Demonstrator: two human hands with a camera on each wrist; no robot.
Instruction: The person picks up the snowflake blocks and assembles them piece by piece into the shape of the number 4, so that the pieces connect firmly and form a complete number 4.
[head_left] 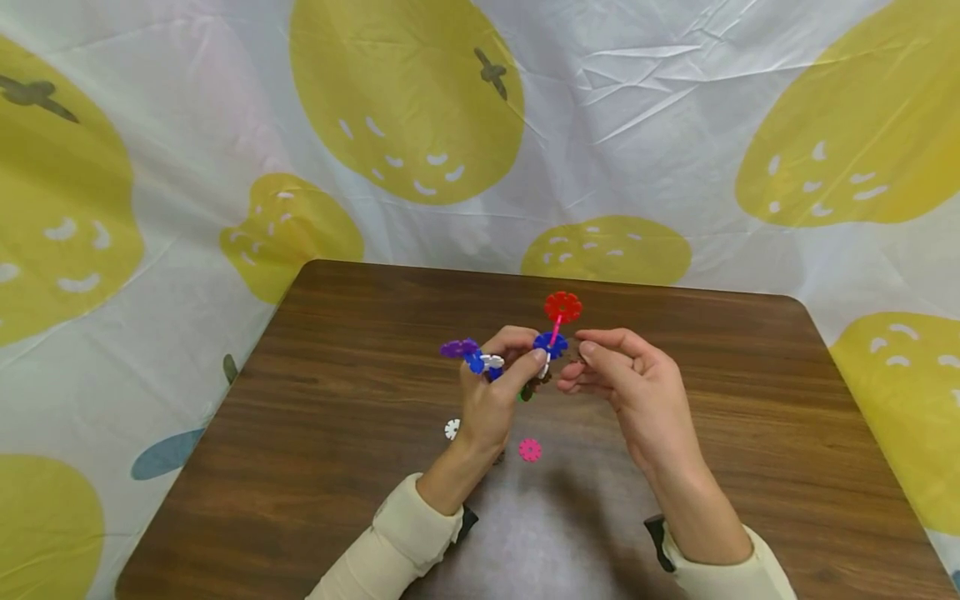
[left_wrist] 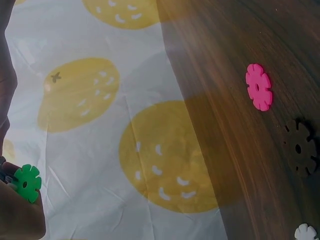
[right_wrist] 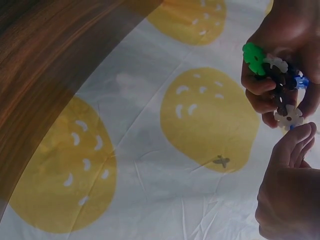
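Observation:
My left hand [head_left: 491, 400] grips a cluster of notched plastic discs joined edge to edge, held above the table. A red disc [head_left: 562, 307] tops it, joined by a pink disc seen edge-on [head_left: 556, 331] to a blue disc [head_left: 551, 344] near the left thumb. A purple disc [head_left: 459, 347] sticks out on the left side. A green disc [right_wrist: 254, 58] and a white disc [right_wrist: 289, 117] show in the right wrist view. My right hand [head_left: 637, 375] is beside the cluster, thumb and index tips close together; I cannot tell whether they pinch a disc.
Loose on the brown wooden table [head_left: 360, 333] lie a pink disc [head_left: 529, 450], a white disc [head_left: 452, 429] and a dark disc [left_wrist: 300, 148], the last largely hidden by the left arm in the head view. A lemon-print cloth [head_left: 450, 225] hangs behind the table.

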